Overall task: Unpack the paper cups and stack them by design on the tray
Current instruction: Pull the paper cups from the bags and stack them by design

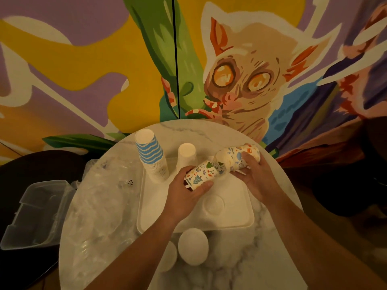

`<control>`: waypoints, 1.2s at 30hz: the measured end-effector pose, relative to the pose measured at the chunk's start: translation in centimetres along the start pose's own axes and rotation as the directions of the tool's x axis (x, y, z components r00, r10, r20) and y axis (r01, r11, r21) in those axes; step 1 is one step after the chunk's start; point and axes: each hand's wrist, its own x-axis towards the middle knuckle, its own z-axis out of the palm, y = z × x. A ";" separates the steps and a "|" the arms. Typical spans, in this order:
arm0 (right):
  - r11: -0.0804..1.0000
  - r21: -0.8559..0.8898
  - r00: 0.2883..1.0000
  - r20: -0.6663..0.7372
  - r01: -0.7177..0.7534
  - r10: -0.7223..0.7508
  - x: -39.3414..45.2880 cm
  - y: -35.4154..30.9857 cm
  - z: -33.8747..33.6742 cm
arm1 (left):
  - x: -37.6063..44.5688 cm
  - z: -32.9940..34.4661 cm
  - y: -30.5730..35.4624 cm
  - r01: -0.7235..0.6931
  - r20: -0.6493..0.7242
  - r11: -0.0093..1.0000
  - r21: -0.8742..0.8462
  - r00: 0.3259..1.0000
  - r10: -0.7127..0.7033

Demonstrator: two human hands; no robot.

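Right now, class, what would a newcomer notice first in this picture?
The wide-eyed animal mural fills the wall behind the round marble table. Above the white tray, the left hand and right hand each grip a patterned cup stack; a blue-striped cup stack stands at the tray's far left.

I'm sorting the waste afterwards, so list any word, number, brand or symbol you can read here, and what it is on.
Recycling triangle symbol, no readable number or letters: on the clear plastic wrap left of the tray.
Patterned paper cups held in both hands: drawings only; any lettering is too small and blurred to read.
Blue striped cup stack: stripes only, no text.
No readable words, brands or numbers anywhere else.
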 end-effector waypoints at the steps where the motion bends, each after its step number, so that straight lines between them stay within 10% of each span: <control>1: 1.000 0.008 1.000 -0.004 -0.002 0.002 0.6 -0.3 -0.1 | 0.1 0.0 0.0 0.008 -0.015 1.000 -0.013 1.000 -0.009; 7: 0.956 -0.257 0.987 -0.043 0.138 -0.154 3.2 -2.3 0.4 | 0.8 -0.3 0.5 0.025 -0.041 0.995 -0.094 0.999 -0.029; 11: 0.621 -0.731 0.944 0.095 0.281 -0.316 4.5 -2.3 1.8 | 0.8 -0.6 0.4 0.010 -0.033 0.993 -0.113 0.999 -0.013; 17: 0.333 -0.893 0.953 0.279 0.302 -0.116 6.4 1.5 1.7 | 0.6 -0.4 0.4 -0.031 -0.058 0.995 -0.090 0.998 0.026; 36: 0.573 -0.806 0.982 0.051 0.148 -0.183 1.3 3.3 -3.8 | 6.3 5.9 4.1 -0.048 -0.115 0.997 0.061 0.992 0.055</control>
